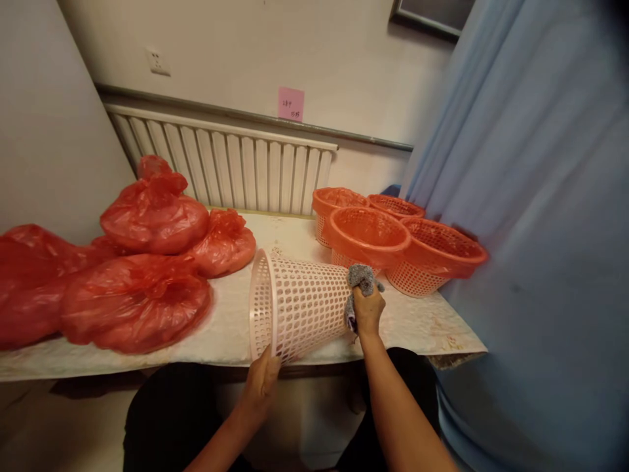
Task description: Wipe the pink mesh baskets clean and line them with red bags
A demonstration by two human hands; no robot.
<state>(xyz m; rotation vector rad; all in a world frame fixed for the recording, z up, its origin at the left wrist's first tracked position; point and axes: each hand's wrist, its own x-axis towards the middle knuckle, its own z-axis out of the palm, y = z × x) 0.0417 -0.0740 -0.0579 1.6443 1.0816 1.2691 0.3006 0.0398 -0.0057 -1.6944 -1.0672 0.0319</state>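
Note:
A pale pink perforated plastic wastebasket (309, 298) lies on its side at the table's front, its mouth facing left. My left hand (264, 380) grips its rim at the lower edge, fingers partly hidden inside. At the basket's base on the right, my right hand (369, 311) is closed around a grey cloth (361, 278) and presses it against the base. Just behind the cloth stands a wastebasket lined with a red plastic bag (368, 229).
Several full, tied red plastic bags (142, 301) are heaped on the table's left. More red-lined wastebaskets (437, 249) stand at the right, beside a blue curtain (535, 196). A white radiator (236, 160) runs along the wall behind the cloth-covered table (230, 328).

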